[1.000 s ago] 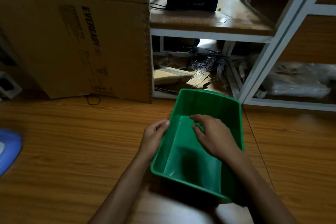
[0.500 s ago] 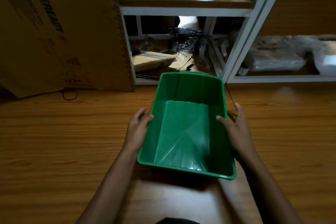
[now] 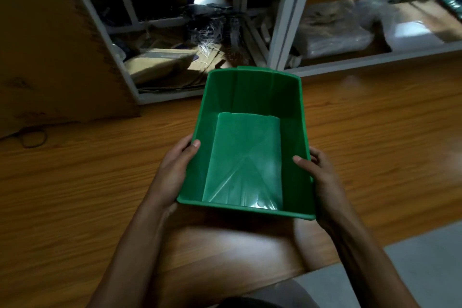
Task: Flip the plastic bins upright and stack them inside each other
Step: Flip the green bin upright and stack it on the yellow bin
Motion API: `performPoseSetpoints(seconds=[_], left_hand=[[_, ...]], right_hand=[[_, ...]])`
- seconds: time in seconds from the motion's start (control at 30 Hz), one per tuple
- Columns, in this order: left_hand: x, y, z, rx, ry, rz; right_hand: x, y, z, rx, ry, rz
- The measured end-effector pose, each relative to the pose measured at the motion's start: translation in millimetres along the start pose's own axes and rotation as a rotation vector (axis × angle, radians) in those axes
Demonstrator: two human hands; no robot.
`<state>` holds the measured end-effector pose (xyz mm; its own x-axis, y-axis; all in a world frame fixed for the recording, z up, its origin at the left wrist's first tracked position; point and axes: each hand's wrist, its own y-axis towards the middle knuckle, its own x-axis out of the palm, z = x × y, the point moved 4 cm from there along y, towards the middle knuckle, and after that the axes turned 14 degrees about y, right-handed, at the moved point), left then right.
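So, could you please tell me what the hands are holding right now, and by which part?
Both grip the upright green bin: left hand on its left rim, right hand on its right rim.

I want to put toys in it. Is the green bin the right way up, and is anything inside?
Upright and empty. The bin opens upward, its bare floor shows, and both hands hold its sides.

- Your left hand and right hand are both bare, no gloves on either.
- No rings, watch or wristbands that I can spot.
- Both forearms are uncovered all the way to the bottom of the shot, so no sleeves show up.
- Your nails look short and plain; the dim light hides finer detail.
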<state>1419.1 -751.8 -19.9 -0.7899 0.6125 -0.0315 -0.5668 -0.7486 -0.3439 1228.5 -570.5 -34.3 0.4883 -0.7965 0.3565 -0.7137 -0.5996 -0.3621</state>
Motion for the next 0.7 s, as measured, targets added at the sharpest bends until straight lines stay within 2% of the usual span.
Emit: performPoseSetpoints(seconds=[0.1,0.17,0.27,0.7], left_hand=[[39.4,7.9,11.0,0.051,0.000,-0.103],[48.7,10.5,11.1,0.069,-0.016,-0.088],[88.7,11.3,15.1,0.102,-0.016,-0.155],[317.3,-9.7,37.8,0.185,0.104,-0.544]], right_hand=[[-29.6,-9.0,-18.9,-0.078,0.039,0.017],[-33.9,-15.4,-24.0,-0.096,0.031,-0.037],[-64.2,-28.6,-42.4,-0.163,-0.017,-0.004],[-248.3,-87.3,-111.0,-0.390,0.064,0.382]])
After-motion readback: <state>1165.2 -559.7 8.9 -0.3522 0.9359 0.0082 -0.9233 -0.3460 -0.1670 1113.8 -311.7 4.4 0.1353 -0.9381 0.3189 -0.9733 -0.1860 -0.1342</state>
